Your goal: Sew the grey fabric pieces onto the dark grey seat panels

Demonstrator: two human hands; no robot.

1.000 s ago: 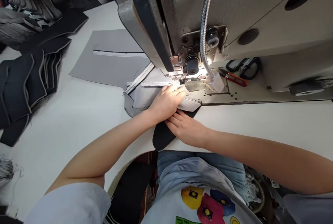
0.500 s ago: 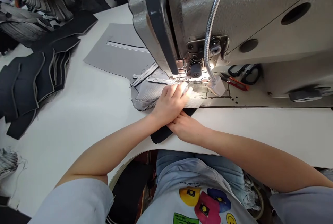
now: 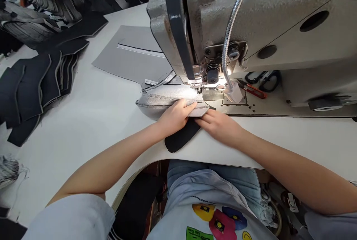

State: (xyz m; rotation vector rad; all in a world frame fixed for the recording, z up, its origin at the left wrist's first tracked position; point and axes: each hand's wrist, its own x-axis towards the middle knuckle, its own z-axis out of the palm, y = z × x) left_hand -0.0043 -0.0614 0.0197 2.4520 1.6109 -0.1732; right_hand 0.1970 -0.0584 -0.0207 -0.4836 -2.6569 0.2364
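Observation:
A sewn grey fabric piece (image 3: 158,100) with dark seam lines lies partly under the presser foot (image 3: 198,86) of the sewing machine (image 3: 251,16). My left hand (image 3: 174,118) is closed on its near edge, fingers lying across the mesh-like surface. Below that edge a black fabric piece (image 3: 181,136) sticks out toward me. My right hand (image 3: 221,126) pinches at the right corner, where the black piece meets the grey one; its fingertips are partly hidden under the edge. A strip with a zipper-like look (image 3: 164,80) rests on the grey piece's far side.
A flat grey panel (image 3: 128,61) with a white-edged slit lies behind. Stacked dark fabric pieces (image 3: 30,87) sit at the left. Black-handled scissors (image 3: 269,80) and a red thread snipper (image 3: 255,91) lie on the machine bed. A lamp on a flexible metal neck (image 3: 234,13) hangs near the needle.
The grey piece has been turned and smoothed out, its near edge now facing me. My hands, overlapping before, have come apart: the left moved down-left, the right moved right.

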